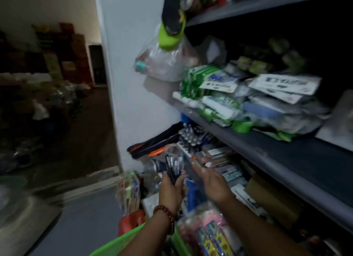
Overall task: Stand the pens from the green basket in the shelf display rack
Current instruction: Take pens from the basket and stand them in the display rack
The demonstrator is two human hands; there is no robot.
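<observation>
sagging grey shelf [267, 146], dim storeroom

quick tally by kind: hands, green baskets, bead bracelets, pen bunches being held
hands: 2, left hand and right hand
green basket: 1
bead bracelet: 1, on the left wrist
bunch of pens: 1, gripped in the left hand; single pens too blurred to count
total: 5
</observation>
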